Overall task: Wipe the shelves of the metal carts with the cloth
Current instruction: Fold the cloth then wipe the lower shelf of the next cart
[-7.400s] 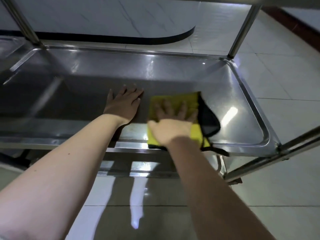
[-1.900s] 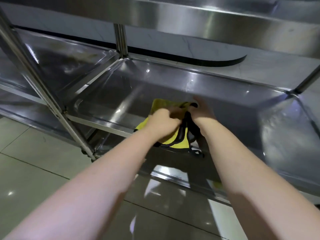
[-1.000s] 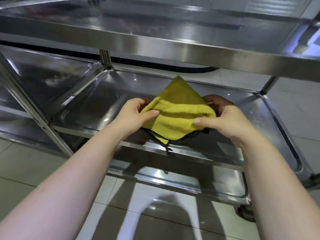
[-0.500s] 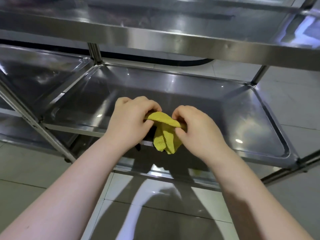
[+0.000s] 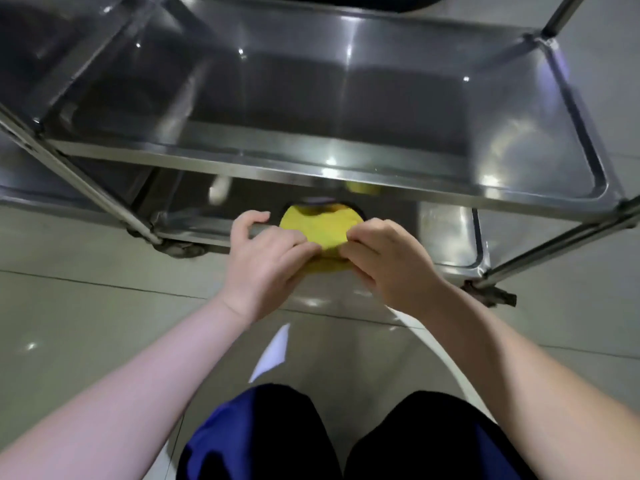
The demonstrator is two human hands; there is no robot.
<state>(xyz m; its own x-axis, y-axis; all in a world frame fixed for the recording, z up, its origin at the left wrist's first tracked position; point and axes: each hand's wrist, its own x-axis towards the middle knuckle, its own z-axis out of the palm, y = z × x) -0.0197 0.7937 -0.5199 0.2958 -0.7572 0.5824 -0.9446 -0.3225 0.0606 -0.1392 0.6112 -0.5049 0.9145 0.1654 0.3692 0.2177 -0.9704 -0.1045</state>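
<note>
Over lower shelf (image 5: 446,233), left hand (image 5: 263,263) and right hand (image 5: 389,263), pinch grip on cloth (image 5: 318,226)

single head-worn view, tilted steeply down and forward from above the person's bent knees in dark trousers (image 5: 263,441). forearms run up from the bottom edge to the left hand (image 5: 263,263) and right hand (image 5: 389,261), both pinching a folded yellow cloth (image 5: 320,228) mid frame, near the lens. shiny steel cart shelf (image 5: 311,161) fills the top half, pale tiled floor (image 5: 86,306) below.
</note>
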